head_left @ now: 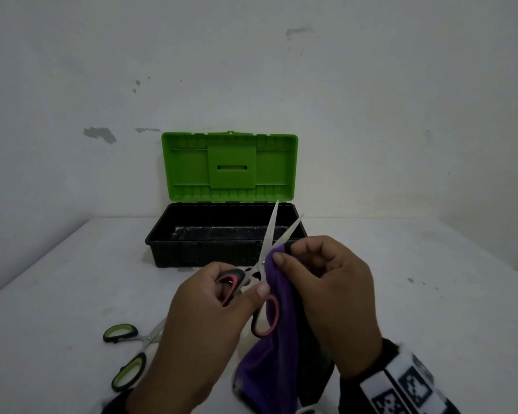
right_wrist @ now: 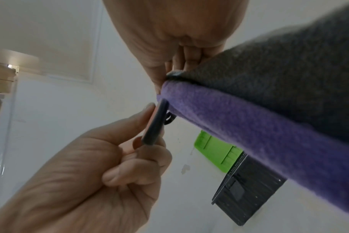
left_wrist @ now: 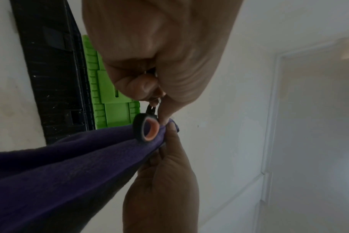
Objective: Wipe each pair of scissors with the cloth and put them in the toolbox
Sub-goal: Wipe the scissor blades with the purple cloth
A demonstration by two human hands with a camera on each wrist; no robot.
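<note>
Head view: wiping of the first pair in progress. The left hand has its fingers curled round one handle loop of the red-handled scissors, blades parted and pointing up in front of the toolbox. The right hand pinches the purple cloth against the blades near the pivot, with the rest of the cloth hanging toward the counter. The toolbox stands open, its green lid raised; what shows of its inside holds no scissors, so nothing appears stowed yet. The green-handled scissors lie on the counter, nearer the person than the toolbox and to its left, apparently unwiped. Remaining, by this reading: finish this pair, stow it, then wipe and stow the second.
</note>
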